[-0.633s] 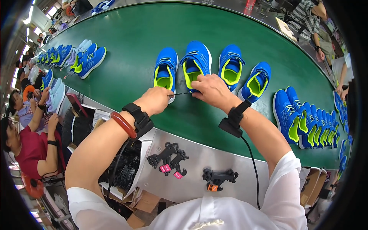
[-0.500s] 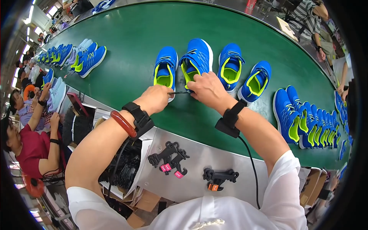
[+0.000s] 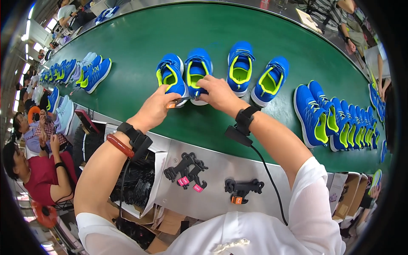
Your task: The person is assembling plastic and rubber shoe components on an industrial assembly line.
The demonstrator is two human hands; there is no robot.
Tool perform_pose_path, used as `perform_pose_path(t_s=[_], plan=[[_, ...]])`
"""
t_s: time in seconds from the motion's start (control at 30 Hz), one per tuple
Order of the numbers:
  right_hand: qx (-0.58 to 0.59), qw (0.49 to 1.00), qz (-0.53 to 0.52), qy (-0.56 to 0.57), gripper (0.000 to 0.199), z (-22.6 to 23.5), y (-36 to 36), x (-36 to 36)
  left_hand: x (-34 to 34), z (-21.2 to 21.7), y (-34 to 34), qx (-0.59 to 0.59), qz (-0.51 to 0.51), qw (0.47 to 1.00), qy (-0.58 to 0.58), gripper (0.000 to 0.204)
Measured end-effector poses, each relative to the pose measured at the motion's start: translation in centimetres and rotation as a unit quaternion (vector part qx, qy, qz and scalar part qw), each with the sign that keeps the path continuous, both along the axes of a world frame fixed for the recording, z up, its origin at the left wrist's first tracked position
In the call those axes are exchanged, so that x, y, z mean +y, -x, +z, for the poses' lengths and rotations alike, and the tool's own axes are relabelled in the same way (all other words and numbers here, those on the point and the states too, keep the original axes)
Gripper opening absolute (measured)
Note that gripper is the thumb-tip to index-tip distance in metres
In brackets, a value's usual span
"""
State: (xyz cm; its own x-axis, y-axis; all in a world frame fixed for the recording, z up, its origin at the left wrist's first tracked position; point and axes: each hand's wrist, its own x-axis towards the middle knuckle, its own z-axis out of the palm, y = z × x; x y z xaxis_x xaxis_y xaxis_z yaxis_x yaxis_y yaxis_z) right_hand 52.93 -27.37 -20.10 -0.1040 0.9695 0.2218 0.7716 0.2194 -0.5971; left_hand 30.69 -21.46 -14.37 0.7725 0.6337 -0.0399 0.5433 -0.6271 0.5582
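Observation:
Two blue sneakers with lime lining stand side by side in front of me, a left one [image 3: 180, 86] and a right one [image 3: 198, 55]. My left hand [image 3: 154, 107] is closed on a black plastic shoe hanger [image 3: 183, 99] with an orange tag, held across the sneakers' heels. My right hand [image 3: 221, 95] pinches the heel of the right sneaker at the hanger's far end; its fingers partly cover the contact. Just right of it stand another blue sneaker [image 3: 241, 51] and a tilted one [image 3: 278, 66], both untouched.
Everything stands on a green tabletop [image 3: 161, 25]. Rows of sneakers line its right [image 3: 312, 114] and far left [image 3: 100, 74]. Black hangers [image 3: 187, 163] with pink tags and an orange-tagged hanger [image 3: 242, 187] lie on the metal ledge. A box of black hangers [image 3: 134, 182] sits left; co-workers [image 3: 36, 174] sit beyond.
The two sneakers at my hands now stand closer together, the left one turned. The hanger's orange tag has come into view by my left hand. The whole view has shifted slightly.

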Motion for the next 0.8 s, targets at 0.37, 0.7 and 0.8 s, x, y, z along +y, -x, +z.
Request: perform_pose_path(t_s=[0.37, 0.7, 0.8], plan=[[-0.003, 0.954, 0.179, 0.242, 0.013, 5.5, -2.9, -14.4, 0.9, 3.5, -6.0, 0.035, -0.030, 0.985, -0.166, 0.040], [-0.161, 0.936, 0.194, 0.246, 0.036, 3.8, -1.9, -25.9, -0.4, -4.2, -15.8, 0.041, -0.111, 0.978, -0.171, 0.031], [-0.116, 0.932, 0.186, 0.288, 0.028, 3.5, -3.0, -25.8, 0.0, -4.9, -16.0, 0.019, -0.115, 0.979, -0.166, 0.025]])
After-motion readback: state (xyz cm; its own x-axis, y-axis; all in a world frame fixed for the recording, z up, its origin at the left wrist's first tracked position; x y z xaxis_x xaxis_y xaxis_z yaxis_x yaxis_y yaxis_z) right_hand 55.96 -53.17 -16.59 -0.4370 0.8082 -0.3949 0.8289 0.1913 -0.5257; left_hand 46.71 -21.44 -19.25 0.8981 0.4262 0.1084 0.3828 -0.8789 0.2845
